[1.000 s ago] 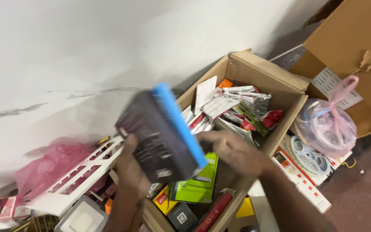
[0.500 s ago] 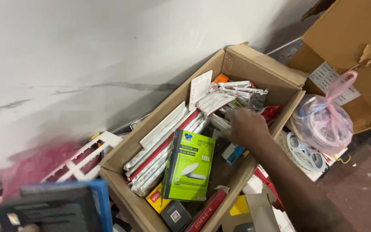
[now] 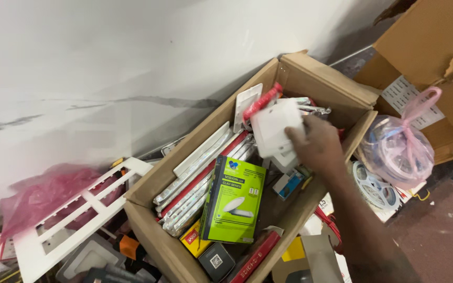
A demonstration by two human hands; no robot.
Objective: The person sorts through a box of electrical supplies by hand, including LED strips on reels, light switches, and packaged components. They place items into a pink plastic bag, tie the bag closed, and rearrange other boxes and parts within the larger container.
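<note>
change: 0.5 s ago the right hand (image 3: 318,144) lay empty-looking on the packs at the far end of the cardboard box (image 3: 310,71); now it lifts a white square pack (image 3: 274,128). The dark and blue box seen earlier at 7 o'clock is out of frame.
meaning: 1 item coming out of the box, sorting goes on.
right grip: fingers pinch the white square pack at its right edge, thumb side hidden.
left hand: not in view.
white square pack: above the box's far half, tilted, a red strip (image 3: 262,102) at its 11 o'clock.
green pack: lime-green flat carton (image 3: 234,199) with a round white lamp picture, box centre, at 7 o'clock of the hand.
long packs: white and red slim packs (image 3: 200,175) stacked along the box's left wall.
small blue pack: (image 3: 288,184) at 6 o'clock of the held pack.
bag: pink-tinted plastic bag (image 3: 397,144), knotted, at 3 o'clock outside the box.
label: white paper sheet (image 3: 402,94) on the big carton at 2 o'clock.
white frame: slotted plate (image 3: 74,209) at 8 o'clock.
</note>
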